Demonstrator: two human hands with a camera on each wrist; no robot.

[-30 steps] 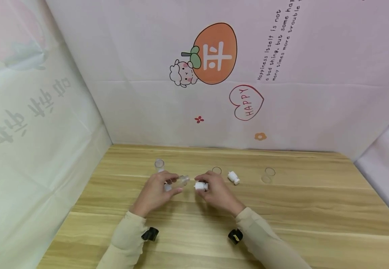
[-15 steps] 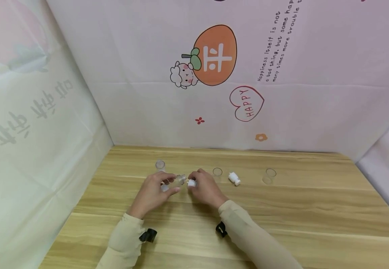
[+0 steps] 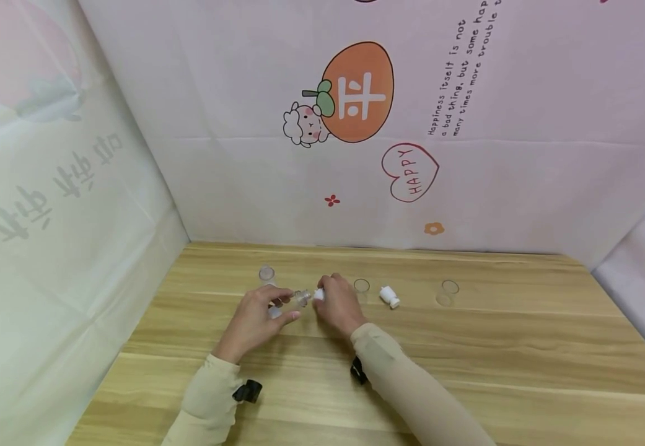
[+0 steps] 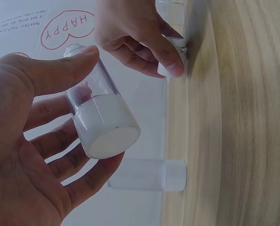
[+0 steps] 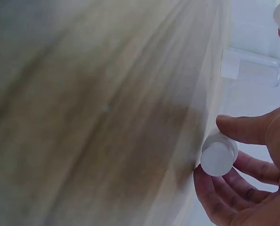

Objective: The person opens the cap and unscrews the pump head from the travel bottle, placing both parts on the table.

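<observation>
My left hand (image 3: 252, 322) holds a small clear bottle (image 4: 102, 113) with a white base between thumb and fingers. The bottle is tilted, its open threaded neck (image 3: 303, 297) pointing right. Close to that neck, my right hand (image 3: 340, 303) pinches a white pump head (image 5: 218, 156) between thumb and fingertips, low over the table. In the head view the fingers cover much of the pump head. A similar clear bottle (image 4: 144, 175) with a white base stands upright behind the left hand.
On the wooden table (image 3: 467, 353), right of my right hand, lies a second white pump head (image 3: 390, 297). A clear cap (image 3: 362, 290) stands just behind that hand, and another clear cap (image 3: 447, 293) farther right. A printed cloth wall (image 3: 244, 186) closes the back.
My right hand has moved left with the pump head toward the bottle neck, then slightly toward the back. The left hand and its bottle have barely shifted.
</observation>
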